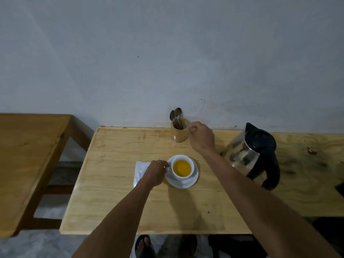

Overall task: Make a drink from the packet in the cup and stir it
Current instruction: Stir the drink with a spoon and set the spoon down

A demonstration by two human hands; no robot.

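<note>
White ceramic cup [182, 167] sits upright on a white scalloped saucer [183, 182], roughly mid-counter, mouth up, filled with opaque yellow-orange liquid [182, 168]. Cup handle points left, toward the left hand [156, 173]. Left hand fingers are curled and pinched on that handle at the cup's left side; forearm comes in from the bottom edge. Flat white packet [140, 172] lies on the light wooden counter [115, 183] just left of the saucer, partly under the left hand, long axis running near-to-far; can't tell whether it is torn open. Right hand [202, 139] is reached out to the far edge of the counter, beside a clear glass jar [179, 132] standing upright against the wall. Right hand fingers are closed together at the jar's right rim, touching or nearly touching it; can't tell if they pinch the jar's rim or a spoon handle, the spot is blurred. Jar holds dark metal spoons [176, 114], bowls up, handles down, leaning slightly left. Glass electric kettle with black lid and black handle [255, 155] stands to the right of the saucer, spout toward the wall, handle toward the near edge; right forearm crosses in front of its left side. Second wooden table [28, 155] to the left, separated by a gap. Grey-white wall [167, 53] behind. A sandalled foot [144, 245] shows below the counter's near edge.
</note>
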